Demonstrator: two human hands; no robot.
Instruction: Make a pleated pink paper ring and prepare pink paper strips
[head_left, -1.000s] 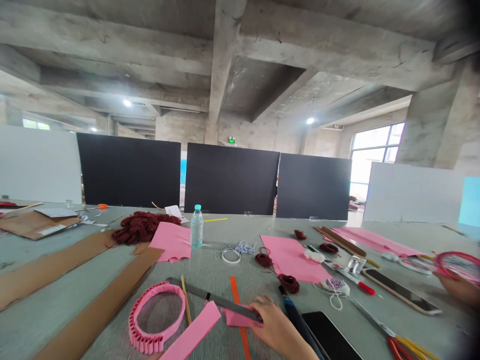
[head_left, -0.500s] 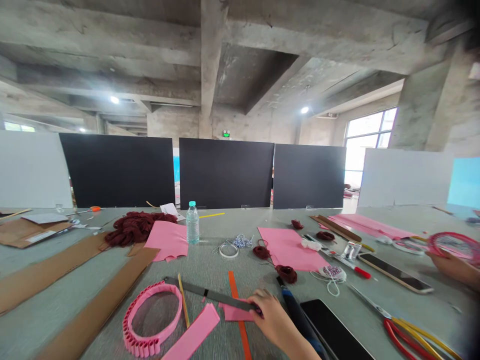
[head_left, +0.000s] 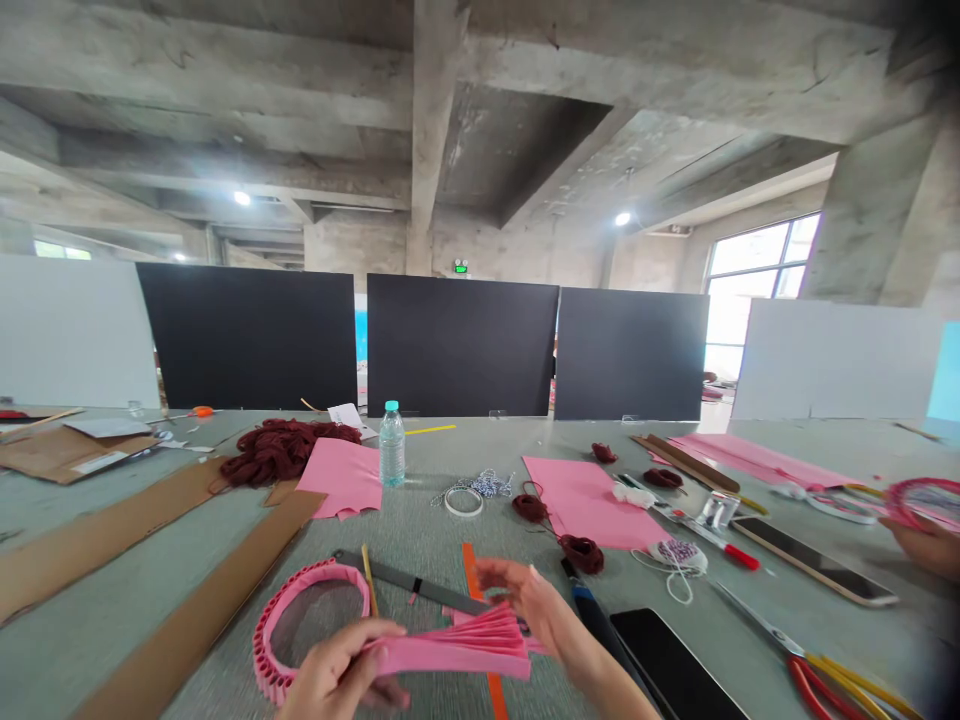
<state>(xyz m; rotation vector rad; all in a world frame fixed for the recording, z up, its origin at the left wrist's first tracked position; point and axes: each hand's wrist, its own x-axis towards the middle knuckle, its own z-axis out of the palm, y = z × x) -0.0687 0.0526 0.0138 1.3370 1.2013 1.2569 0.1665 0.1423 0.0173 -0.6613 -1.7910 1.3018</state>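
My left hand [head_left: 341,665] pinches one end of a stack of pink strips [head_left: 450,652], held above the table. The stack's right end fans out into thin layers. My right hand [head_left: 536,615] is beside the fanned end, fingers apart; whether it touches the layers is unclear. Behind the strips lies a long flat dark-grey tool [head_left: 390,573], partly hidden by my right hand. A thin orange strip [head_left: 470,560] passes under it. To the left is a pink ring [head_left: 266,640] with a looped outer edge, partly covered by my left hand, and a thin wooden stick [head_left: 369,575].
A water bottle [head_left: 391,445], maroon yarn [head_left: 289,450] and pink sheets [head_left: 581,500] lie farther back. Cardboard strips [head_left: 217,590] run along the left. On the right are a black phone [head_left: 671,660], scissors [head_left: 780,635] and another person's hand [head_left: 919,545].
My right hand has let go of the grey tool, which stays on the table. My left hand has come into view, and the pink strips have been lifted from the table.
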